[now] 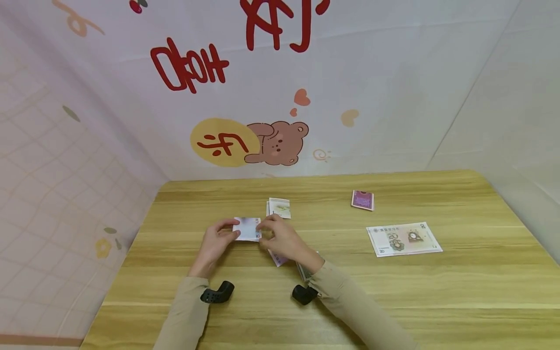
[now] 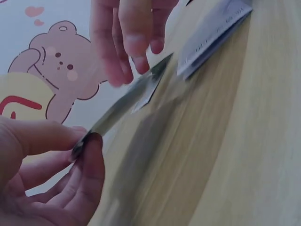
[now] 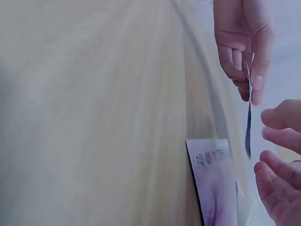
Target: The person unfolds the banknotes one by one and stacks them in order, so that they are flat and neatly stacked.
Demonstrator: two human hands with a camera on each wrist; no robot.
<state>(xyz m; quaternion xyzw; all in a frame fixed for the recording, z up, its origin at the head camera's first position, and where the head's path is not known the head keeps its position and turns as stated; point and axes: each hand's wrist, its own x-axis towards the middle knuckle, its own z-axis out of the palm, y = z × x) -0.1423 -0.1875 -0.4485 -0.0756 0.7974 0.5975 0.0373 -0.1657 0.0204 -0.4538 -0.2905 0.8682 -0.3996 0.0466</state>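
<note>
My left hand (image 1: 214, 243) pinches a small folded banknote (image 1: 248, 229) by its left edge, thumb on one side and fingers on the other. Seen edge-on in the left wrist view, the folded banknote (image 2: 115, 110) is held above the table. My right hand (image 1: 284, 240) is at the note's other end, fingers loosely bent. In the right wrist view, a narrow gap separates the right fingertips (image 3: 268, 117) from the note. Beneath the right hand lies a purple banknote (image 3: 214, 183), partly hidden in the head view.
Behind the hands lies a pale banknote stack (image 1: 280, 208). More notes (image 1: 304, 272) are partly covered by the right wrist. To the right are a flat 20 banknote (image 1: 404, 239) and a folded purple note (image 1: 362, 200). A printed cloth (image 1: 372, 87) hangs behind the table.
</note>
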